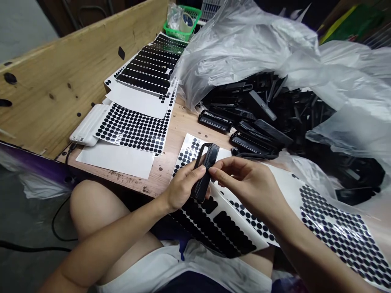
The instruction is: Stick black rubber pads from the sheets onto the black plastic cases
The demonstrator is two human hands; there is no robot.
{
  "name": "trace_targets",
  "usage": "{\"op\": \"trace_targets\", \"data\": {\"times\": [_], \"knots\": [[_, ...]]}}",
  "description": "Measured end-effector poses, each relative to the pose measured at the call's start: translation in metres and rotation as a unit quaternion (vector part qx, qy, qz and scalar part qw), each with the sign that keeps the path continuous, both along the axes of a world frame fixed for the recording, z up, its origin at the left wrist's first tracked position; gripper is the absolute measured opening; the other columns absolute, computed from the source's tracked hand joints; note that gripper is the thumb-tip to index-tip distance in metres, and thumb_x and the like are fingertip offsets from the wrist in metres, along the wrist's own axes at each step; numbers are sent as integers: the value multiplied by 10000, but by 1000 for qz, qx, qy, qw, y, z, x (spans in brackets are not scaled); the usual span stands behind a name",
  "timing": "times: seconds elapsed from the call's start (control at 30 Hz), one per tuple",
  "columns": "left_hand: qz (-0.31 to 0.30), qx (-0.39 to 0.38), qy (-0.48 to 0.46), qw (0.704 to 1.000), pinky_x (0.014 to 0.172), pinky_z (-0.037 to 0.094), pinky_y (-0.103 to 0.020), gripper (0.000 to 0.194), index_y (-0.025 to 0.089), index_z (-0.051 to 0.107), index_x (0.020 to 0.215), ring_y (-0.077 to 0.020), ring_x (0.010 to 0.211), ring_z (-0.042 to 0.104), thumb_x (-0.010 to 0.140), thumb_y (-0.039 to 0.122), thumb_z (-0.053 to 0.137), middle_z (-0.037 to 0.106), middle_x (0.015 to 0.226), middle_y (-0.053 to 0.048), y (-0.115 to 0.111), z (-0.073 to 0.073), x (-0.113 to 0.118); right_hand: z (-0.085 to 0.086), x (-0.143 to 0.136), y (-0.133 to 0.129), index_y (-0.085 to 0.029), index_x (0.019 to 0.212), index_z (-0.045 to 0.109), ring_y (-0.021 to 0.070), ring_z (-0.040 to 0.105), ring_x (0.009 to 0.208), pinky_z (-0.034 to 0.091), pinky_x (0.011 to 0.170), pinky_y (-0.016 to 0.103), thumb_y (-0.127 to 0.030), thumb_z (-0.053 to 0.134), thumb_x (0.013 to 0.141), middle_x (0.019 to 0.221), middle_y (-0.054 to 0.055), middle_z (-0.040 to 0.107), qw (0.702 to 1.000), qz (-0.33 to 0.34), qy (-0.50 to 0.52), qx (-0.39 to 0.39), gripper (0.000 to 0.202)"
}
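Note:
My left hand [183, 185] is closed around a black plastic part [211, 156] with a carbon-like pattern and an open slot along one side. The part is held upright at a slant, over a sheet of black stickers [226, 228] that rests near my lap. My right hand [250, 179] has its thumb and index finger pinched together at the part's right edge; whether anything small is between those fingertips is hidden. White sheets with round black stickers [342, 228] lie beneath and to the right of my right hand.
A large clear plastic bag [244, 44] spills many black parts [259, 134] over the table's right side. Sticker sheets [131, 128], a white device [88, 126] with a cable, and a green basket [171, 33] stand at left and back. A wooden board [61, 77] borders the left side.

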State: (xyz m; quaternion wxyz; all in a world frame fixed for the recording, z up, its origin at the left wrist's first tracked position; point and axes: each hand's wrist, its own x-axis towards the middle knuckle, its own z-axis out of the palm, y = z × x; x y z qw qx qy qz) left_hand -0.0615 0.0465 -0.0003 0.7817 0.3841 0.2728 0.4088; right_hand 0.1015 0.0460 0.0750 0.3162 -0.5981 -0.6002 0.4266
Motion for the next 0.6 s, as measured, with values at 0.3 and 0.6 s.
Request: {"op": "trace_targets", "data": {"times": [0.3, 0.6], "knots": [[10, 30, 24, 999, 464, 472, -199, 356, 158, 608, 1017, -90, 537, 646, 953, 503, 669, 713, 969, -57, 1, 10, 0, -32, 49, 23, -230, 947, 589, 255, 659, 815, 564, 643, 404, -392, 605, 941, 987, 94, 677, 958, -89, -192, 193, 163], [56, -12, -3, 998, 479, 521, -210, 428, 155, 568, 983, -112, 545, 673, 930, 565, 681, 666, 910, -18, 2, 14, 2, -38, 138, 46, -252, 949, 790, 373, 615, 1229, 452, 1086, 616, -467, 777, 835, 1225, 109, 745, 928, -119, -231, 266, 243]]}}
